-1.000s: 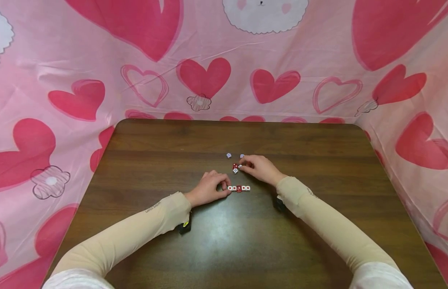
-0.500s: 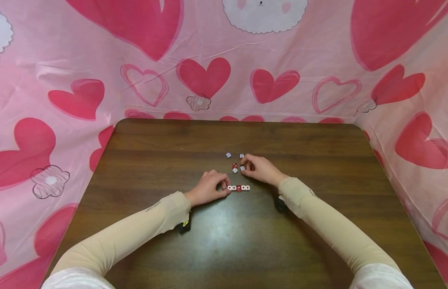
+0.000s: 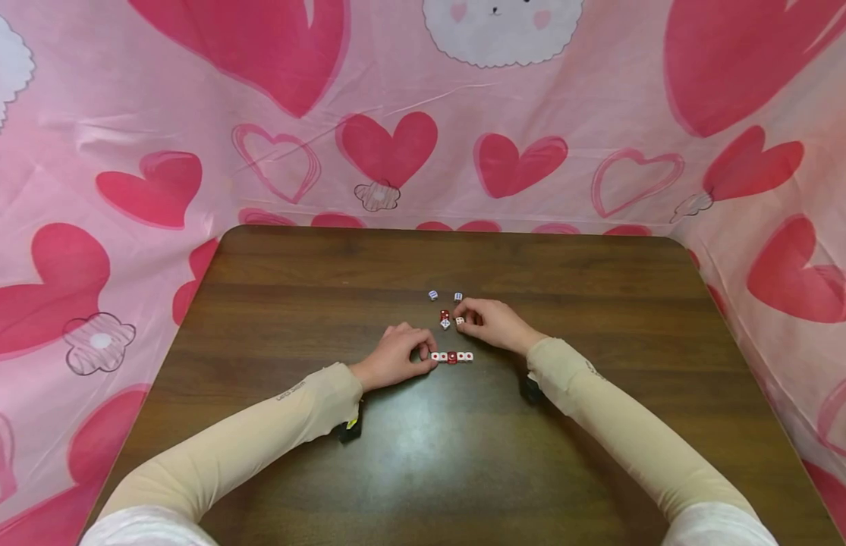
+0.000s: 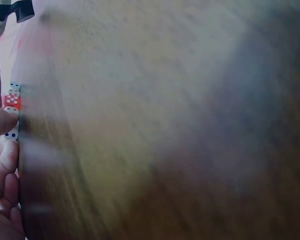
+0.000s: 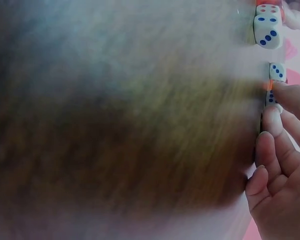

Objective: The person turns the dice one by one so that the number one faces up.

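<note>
White and red dice make a straight row [image 3: 452, 357] near the middle of the desk [image 3: 409, 470], its long axis running left to right, roughly parallel to the far edge, with single pips up. At its left end, the left hand [image 3: 394, 356] holds the end die narrowly between thumb and forefinger. Farther off, the right hand [image 3: 494, 322] pinches a white die [image 3: 460, 321], gap narrow, dotted face up; being a cube, it has no long axis. Just left of it are a red die [image 3: 445, 315] and, seemingly touching it, a tilted die [image 3: 445, 324] turned cornerwise to the row. Two far dice [image 3: 432, 295] lie well apart from each other beyond.

Each die should be light, stiff, hard to break and probably a little slick; opposite side faces look the best hold, low down, leaving the top uncovered.
</note>
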`<state>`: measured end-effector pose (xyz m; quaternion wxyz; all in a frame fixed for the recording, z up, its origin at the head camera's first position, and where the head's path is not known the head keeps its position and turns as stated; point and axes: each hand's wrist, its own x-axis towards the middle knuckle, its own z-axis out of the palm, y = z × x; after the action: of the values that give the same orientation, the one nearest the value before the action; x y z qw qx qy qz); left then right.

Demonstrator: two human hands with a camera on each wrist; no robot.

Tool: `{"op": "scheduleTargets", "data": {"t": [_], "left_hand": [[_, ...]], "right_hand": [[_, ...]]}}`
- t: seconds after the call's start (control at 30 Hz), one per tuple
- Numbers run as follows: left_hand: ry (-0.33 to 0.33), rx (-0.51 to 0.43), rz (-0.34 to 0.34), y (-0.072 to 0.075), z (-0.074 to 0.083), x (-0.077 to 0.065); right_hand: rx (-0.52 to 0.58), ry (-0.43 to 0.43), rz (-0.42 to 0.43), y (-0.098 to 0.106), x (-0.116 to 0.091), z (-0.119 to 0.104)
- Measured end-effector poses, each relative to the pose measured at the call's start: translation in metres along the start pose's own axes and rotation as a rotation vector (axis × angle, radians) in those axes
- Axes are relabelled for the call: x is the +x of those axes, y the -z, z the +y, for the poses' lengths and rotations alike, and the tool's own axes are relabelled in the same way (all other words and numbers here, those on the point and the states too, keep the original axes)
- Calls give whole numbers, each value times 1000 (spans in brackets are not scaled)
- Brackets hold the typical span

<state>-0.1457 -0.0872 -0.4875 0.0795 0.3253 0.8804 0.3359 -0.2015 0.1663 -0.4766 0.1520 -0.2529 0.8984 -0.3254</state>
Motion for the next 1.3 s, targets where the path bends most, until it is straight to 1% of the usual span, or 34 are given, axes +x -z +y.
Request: {"op": "scheduleTargets", "data": {"t": [0.2,0.33,0.47,0.6,0.77,0.93,1.07,1.17,1.3], "left_hand": [[12,11,-21,0,1,1],[15,8,-23,0,1,1],[12,8,-17,-1,0,1],[18,6,-19,-2,-1,2],[21,7,-15,-3,-2,1],[15,-1,-10,-3,-2,0],[11,2,-6,-3,-2,0],[9,3,-5,-2,-2,1],[10,7,-7,-3,-2,1]], "right_hand": [[1,-9,18,-2,-1,2],[8,-16,12,-1,-2,2],[3,-2,3,0,-3,2],[-24,18,4,-1,-6,1],[-40,37,-6,-1,-17,2],[-67,83,-54,0,-33,3],[-73,87,-77,2,-43,4],[-78,81,-74,2,-48,4],[-97,103,-54,-1,-53,4]]}}
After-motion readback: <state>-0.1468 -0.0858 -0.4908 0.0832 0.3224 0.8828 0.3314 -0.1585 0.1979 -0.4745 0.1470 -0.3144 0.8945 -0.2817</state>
